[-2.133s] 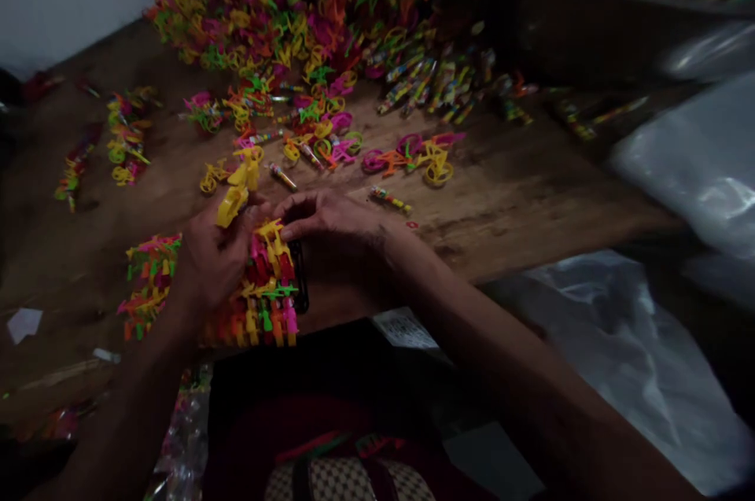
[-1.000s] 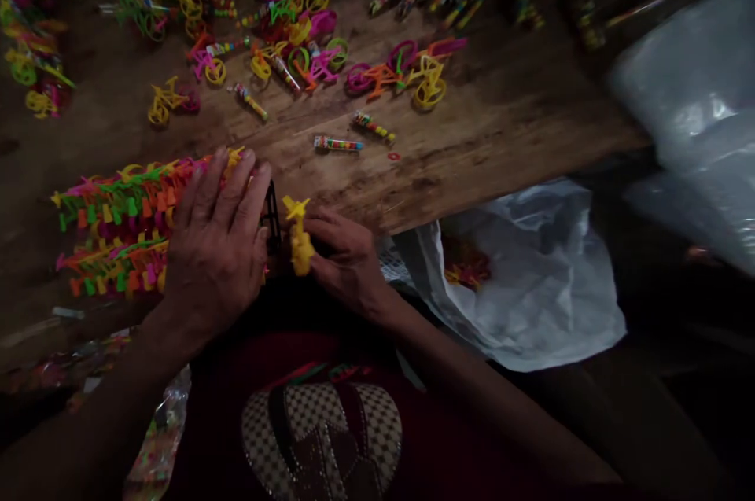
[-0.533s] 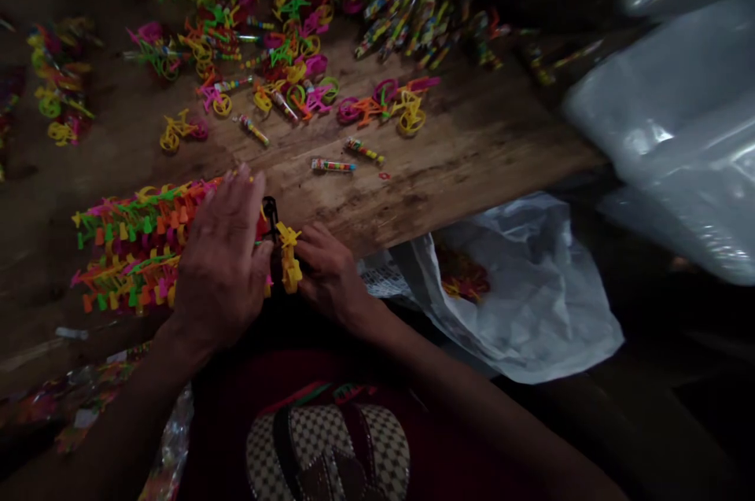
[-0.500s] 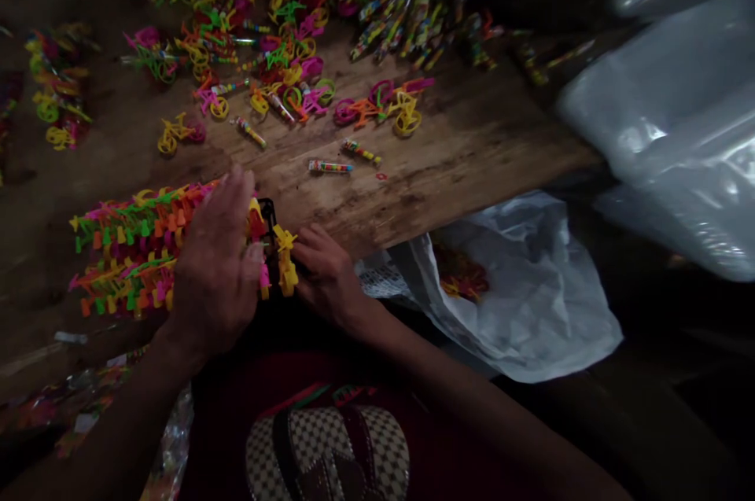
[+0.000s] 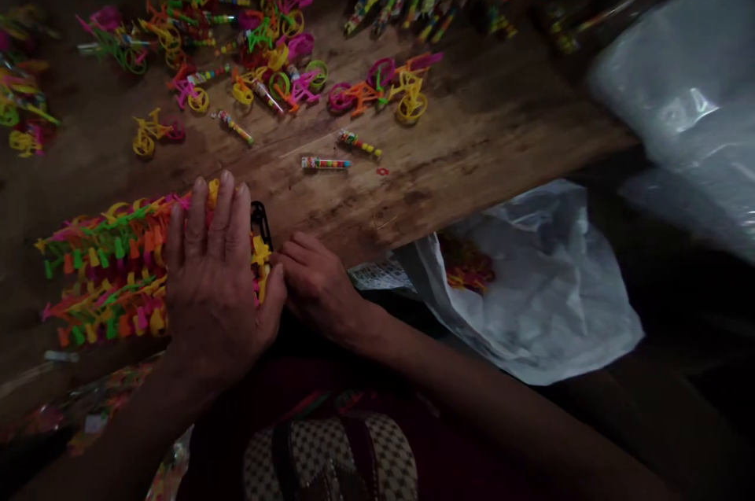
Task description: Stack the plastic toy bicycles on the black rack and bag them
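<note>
My left hand (image 5: 218, 281) lies flat, fingers stretched out, across packed rows of small bright plastic pieces (image 5: 112, 245) at the table's front edge. Part of the rows is hidden beneath it. At their right end shows a bit of a black plastic frame (image 5: 260, 222). A yellow plastic piece (image 5: 260, 251) sits against that end, and the curled fingertips of my right hand (image 5: 318, 281) pinch its right side. My left thumb reaches close to the right fingers. The exact contact there is dim and partly covered.
Small plastic toy bicycles (image 5: 303, 84) and candy-filled tubes (image 5: 325, 163) are scattered over the wooden table (image 5: 472, 147), heaped toward the back. A white bag (image 5: 548, 304) with coloured pieces inside hangs at the front right edge. Clear plastic sheeting (image 5: 690, 84) lies at far right.
My right hand has moved left, bringing the yellow piece against the end of the rows. My left hand has flattened further over the rows. The view has also shifted a little.
</note>
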The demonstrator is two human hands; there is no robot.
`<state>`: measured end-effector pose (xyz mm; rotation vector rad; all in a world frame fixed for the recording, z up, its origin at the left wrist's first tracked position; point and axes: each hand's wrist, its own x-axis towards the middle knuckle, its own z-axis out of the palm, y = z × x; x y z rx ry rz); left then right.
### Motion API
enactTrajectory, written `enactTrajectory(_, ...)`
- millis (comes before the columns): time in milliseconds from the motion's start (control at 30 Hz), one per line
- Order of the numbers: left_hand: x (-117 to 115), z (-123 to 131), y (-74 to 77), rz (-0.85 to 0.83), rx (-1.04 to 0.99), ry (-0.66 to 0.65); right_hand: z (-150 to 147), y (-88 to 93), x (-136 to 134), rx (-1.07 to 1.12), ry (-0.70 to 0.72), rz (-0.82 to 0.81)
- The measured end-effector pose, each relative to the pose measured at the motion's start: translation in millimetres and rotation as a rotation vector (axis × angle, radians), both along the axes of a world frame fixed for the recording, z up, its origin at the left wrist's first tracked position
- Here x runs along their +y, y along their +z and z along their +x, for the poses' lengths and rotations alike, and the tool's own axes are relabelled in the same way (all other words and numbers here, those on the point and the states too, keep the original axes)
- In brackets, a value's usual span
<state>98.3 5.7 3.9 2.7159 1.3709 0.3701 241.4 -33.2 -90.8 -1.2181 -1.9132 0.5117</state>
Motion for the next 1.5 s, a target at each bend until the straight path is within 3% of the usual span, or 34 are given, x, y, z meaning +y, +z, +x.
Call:
enactTrajectory(167,0,0,-4.2,0.025,-0.021,0.011,-1,0.1,1,-0.027,0.012,-0.004)
enactTrajectory(300,0,0,-5.5,0.066,-0.016,0.005,25,10.4,4,0.042,0.042,-0.057)
enactTrajectory(400,-1,0,-4.2,0.105,0.027,-0.014,52,18.5,20,0.063,-0.151,-0.044)
enactTrajectory(500,-2,1,-0.7,0.146,0.041,-0.007,61,24.0,56,-0.01,-0.271,-0.009)
enactTrajectory(667,-5,-1,1.0,0.146,0.077,0.049,27,38.0,131,-0.236,-0.257,-0.108)
enactTrajectory(767,-4,-5,-2.7,0.129,0.1,0.054,7,46.3,159,-0.368,-0.265,-0.198)
enactTrajectory(900,2,-14,-5.8,0.139,0.123,0.043,4,51.6,173,-0.448,-0.299,-0.234)
enactTrajectory(1033,6,-17,-7.2,0.161,0.142,0.049,8,57.0,193,-0.53,-0.347,-0.142)
enactTrajectory(1167,3,-17,-10.6,0.189,0.123,0.086,2,55.7,229,-0.591,-0.277,-0.058)
enactTrajectory(1300,4,-21,-13.0,0.208,0.174,0.051,-8,44.8,255,-0.641,-0.178,-0.075)
enactTrajectory(1400,6,-23,-13.0,0.223,0.196,0.032,-11,41.5,261,-0.653,-0.14,-0.096)
enactTrajectory(1500,5,-21,-12.2,0.227,0.16,0.049,-5,46.5,253,-0.611,-0.15,-0.011)
